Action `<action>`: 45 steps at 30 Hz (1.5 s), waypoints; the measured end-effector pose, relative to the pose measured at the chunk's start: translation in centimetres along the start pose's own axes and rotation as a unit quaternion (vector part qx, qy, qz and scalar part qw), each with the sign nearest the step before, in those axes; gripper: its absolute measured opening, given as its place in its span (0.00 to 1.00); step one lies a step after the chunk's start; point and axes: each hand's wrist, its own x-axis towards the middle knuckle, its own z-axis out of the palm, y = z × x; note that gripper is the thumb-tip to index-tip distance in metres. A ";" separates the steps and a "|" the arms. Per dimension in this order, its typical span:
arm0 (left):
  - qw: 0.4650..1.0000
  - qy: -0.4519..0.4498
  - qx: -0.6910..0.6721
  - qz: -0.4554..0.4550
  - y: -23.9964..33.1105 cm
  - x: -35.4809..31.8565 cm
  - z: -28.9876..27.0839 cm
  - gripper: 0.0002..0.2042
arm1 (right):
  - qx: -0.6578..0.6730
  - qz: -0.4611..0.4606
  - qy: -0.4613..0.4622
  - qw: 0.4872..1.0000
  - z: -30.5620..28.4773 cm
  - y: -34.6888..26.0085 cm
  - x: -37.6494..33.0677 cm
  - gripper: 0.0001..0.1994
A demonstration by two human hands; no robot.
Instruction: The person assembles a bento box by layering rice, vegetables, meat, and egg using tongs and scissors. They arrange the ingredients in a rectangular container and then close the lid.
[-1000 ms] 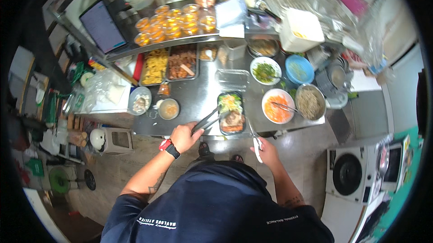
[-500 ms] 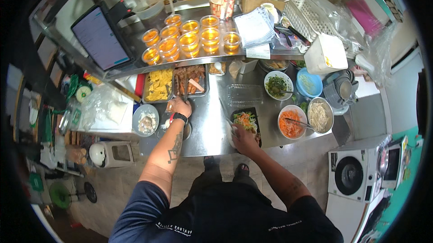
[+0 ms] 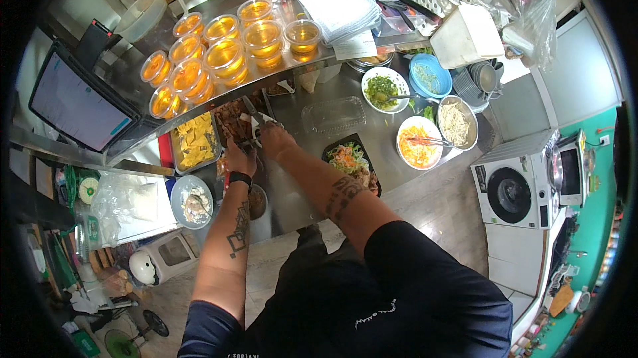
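Note:
My left hand [image 3: 240, 159], with a black wristband, is closed around metal tongs [image 3: 250, 113] that reach into a steel tray of brown meat pieces [image 3: 229, 122]. Right beside it, my right hand [image 3: 276, 139] has its fingers at the same tray edge, touching the tongs' near end. Whether it grips anything is hidden. A black tray of salad [image 3: 352, 159] lies under my right forearm. A clear plastic lid [image 3: 332, 113] sits just beyond it.
On the steel counter are a yellow food tray [image 3: 195, 140], a green herb bowl [image 3: 384, 89], a blue bowl [image 3: 430, 76], an orange shred bowl [image 3: 419, 142] and a pale noodle bowl [image 3: 458, 122]. Cups of orange liquid [image 3: 226, 46] fill the shelf above. A tablet screen [image 3: 73, 105] stands left.
My left hand moved from the salad tray up to the meat tray. My right hand left the salad tray and joined it there.

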 end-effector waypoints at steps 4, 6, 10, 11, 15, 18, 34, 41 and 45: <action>0.999 -0.033 0.006 -0.009 2.4 -0.4 -1.7 0.44 | 0.065 -0.082 0.134 0.986 0.2 0.9 -2.3 0.14; 0.998 -0.040 0.013 -0.040 1.7 -1.2 -3.2 0.42 | 0.202 -0.157 0.153 0.955 -2.7 -0.7 -9.5 0.12; 0.993 0.045 -0.045 0.095 4.2 -4.3 -5.4 0.39 | 0.215 -0.213 0.095 0.948 0.4 2.8 -25.1 0.11; 0.988 0.049 -0.074 0.126 5.4 -5.6 -6.3 0.37 | 0.241 -0.138 0.015 0.961 0.7 3.9 -28.6 0.12; 0.965 0.015 -0.166 0.204 7.9 -12.0 -7.2 0.28 | 0.292 0.085 -0.039 0.952 0.9 7.5 -37.2 0.14; 0.944 -0.110 -0.268 0.159 7.4 -15.5 -3.9 0.22 | 0.268 0.184 -0.051 0.944 -1.2 8.4 -40.2 0.13; 0.881 -0.291 -0.362 -0.090 11.2 -20.7 13.7 0.16 | 0.022 0.069 0.379 0.923 -15.7 31.8 -24.9 0.13; 0.787 -0.238 -0.488 -0.293 17.1 -23.8 13.7 0.04 | 0.004 0.191 0.086 0.978 -15.0 41.7 -16.2 0.18; 0.750 -0.156 -0.552 -0.329 20.2 -25.0 16.8 0.02 | 0.148 0.122 0.152 0.969 -13.5 43.9 -14.6 0.20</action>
